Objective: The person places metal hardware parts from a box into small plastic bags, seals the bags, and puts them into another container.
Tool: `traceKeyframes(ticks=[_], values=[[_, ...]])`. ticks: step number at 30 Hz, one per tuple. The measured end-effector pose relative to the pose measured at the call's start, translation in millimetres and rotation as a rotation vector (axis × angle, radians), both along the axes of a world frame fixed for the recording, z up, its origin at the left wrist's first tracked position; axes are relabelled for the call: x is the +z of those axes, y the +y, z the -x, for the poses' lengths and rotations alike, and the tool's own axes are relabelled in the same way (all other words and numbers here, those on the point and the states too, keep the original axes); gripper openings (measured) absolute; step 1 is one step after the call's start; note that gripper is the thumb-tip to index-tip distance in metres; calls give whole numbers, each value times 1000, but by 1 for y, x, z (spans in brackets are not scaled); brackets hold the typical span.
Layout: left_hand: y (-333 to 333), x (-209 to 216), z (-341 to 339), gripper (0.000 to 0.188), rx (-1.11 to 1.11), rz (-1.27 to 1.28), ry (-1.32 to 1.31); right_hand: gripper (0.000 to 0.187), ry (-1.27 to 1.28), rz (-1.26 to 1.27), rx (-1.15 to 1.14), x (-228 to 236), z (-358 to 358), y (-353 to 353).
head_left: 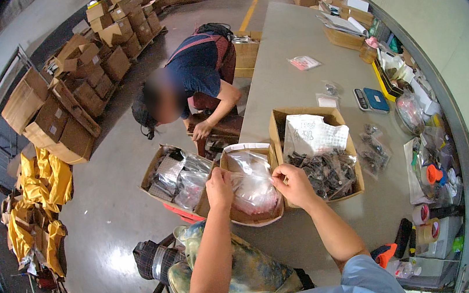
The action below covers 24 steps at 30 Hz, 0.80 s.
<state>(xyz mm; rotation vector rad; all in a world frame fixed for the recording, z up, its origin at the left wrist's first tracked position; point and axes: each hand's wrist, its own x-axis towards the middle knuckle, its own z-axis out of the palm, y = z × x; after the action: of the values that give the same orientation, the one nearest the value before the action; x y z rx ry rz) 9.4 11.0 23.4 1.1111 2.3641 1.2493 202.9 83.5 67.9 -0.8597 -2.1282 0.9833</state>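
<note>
The left hand [219, 189] and right hand [293, 185] each have their grip pinched together on a clear bag [252, 184], which lies in the middle box [259, 222]. Just right of the middle box is a box of black bits [275, 132] on the bench [271, 66], and just left of it is a box of bags [157, 195]. Past the middle box, a blue scale [374, 100] sits off to the right, and a person [195, 63] bends down to the left.
</note>
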Motion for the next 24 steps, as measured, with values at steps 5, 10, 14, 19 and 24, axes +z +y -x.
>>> traceKeyframes(ticks=[5,10,14,19,24], values=[[-3,-10,-7,21,-278,-116,-311,11,-14,0,44,5,-2,-8],[-7,-3,-23,17,-421,-107,-365,12,-24,2,35,10,-7,-12],[-14,14,-28,21,-420,-21,-186,14,-35,-10,35,16,-9,-19],[-18,13,-34,21,-431,-167,-199,14,-48,-37,100,19,-11,-28],[-12,-1,-40,17,-502,-372,-77,17,-39,-205,160,20,-10,-30]])
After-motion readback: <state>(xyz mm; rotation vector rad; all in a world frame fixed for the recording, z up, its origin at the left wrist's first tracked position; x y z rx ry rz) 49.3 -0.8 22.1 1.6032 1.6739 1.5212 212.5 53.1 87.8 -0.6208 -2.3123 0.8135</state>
